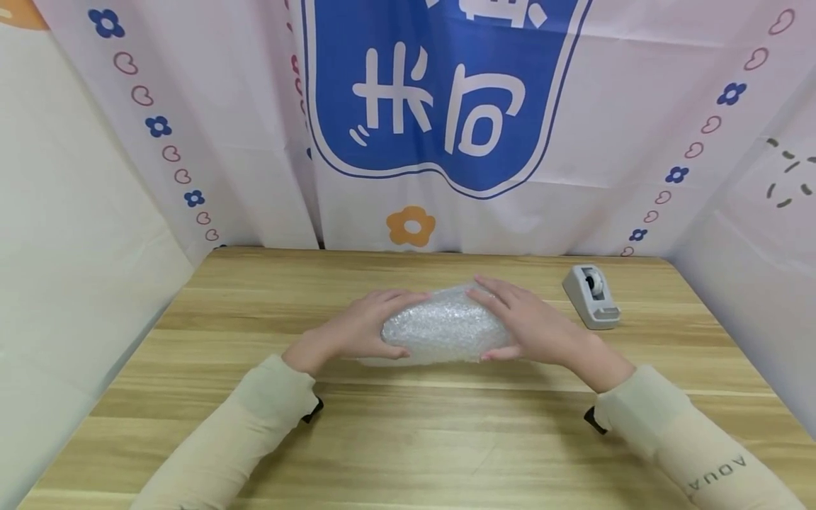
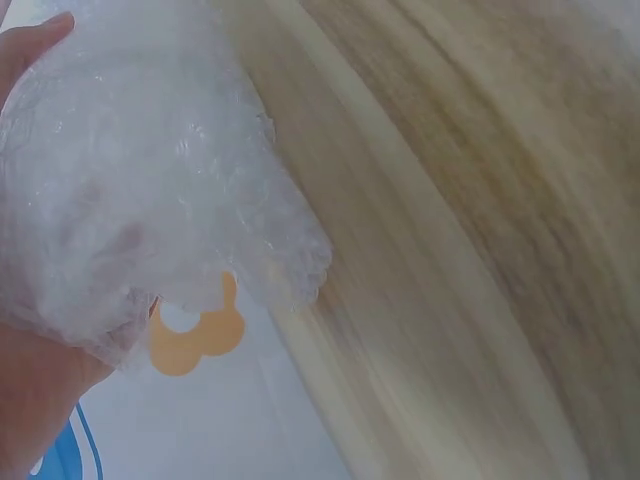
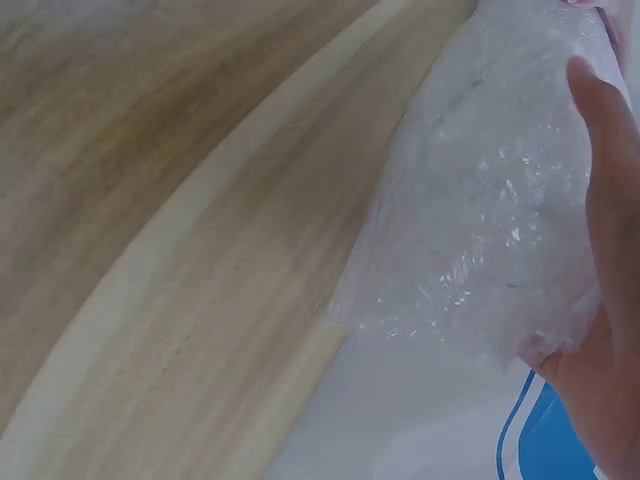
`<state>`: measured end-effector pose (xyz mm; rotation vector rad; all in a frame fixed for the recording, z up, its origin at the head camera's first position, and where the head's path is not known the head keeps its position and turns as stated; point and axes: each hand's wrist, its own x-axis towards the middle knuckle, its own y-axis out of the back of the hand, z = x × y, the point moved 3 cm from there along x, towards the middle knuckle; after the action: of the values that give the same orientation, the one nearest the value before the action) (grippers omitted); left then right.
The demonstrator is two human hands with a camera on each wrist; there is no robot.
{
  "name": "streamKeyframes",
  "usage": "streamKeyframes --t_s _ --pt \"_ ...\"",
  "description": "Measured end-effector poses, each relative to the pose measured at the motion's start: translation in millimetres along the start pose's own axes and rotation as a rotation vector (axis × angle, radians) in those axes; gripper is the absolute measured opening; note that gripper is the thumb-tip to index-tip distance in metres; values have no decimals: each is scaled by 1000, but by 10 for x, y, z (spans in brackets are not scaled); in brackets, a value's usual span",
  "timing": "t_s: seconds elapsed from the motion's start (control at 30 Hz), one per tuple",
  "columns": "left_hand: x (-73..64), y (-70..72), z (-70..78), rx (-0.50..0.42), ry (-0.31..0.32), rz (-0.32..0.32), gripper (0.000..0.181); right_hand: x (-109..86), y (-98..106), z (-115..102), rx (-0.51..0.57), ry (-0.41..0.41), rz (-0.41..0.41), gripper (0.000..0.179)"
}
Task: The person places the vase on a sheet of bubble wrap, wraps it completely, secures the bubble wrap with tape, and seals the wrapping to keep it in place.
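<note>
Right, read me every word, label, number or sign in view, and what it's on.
"AQUA": dark letters on the right sleeve, skewed, so the Q is uncertain.
White characters on the blue badge of the wall cloth: stylised, top one cut off; I can't read them surely.
Red marks by the cloth's fold: too cut off to read.
Left sleeve: dark mark, cut off by the frame.
Tape dispenser, bubble wrap: none readable.

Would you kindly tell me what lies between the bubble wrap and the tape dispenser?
The head view shows the right hand, which holds the bubble wrap, then bare tabletop before the tape dispenser.
</note>
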<state>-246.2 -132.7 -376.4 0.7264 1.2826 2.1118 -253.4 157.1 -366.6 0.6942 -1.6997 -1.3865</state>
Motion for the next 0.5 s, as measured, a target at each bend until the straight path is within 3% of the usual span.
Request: streamKeyframes --t_s 0.13,0.5 --pt "2 0 0 -9 3 -5 93 -9 -20 0 33 -3 12 117" --pt "20 32 -56 -73 29 -25 89 66 -35 40 98 -45 11 111"
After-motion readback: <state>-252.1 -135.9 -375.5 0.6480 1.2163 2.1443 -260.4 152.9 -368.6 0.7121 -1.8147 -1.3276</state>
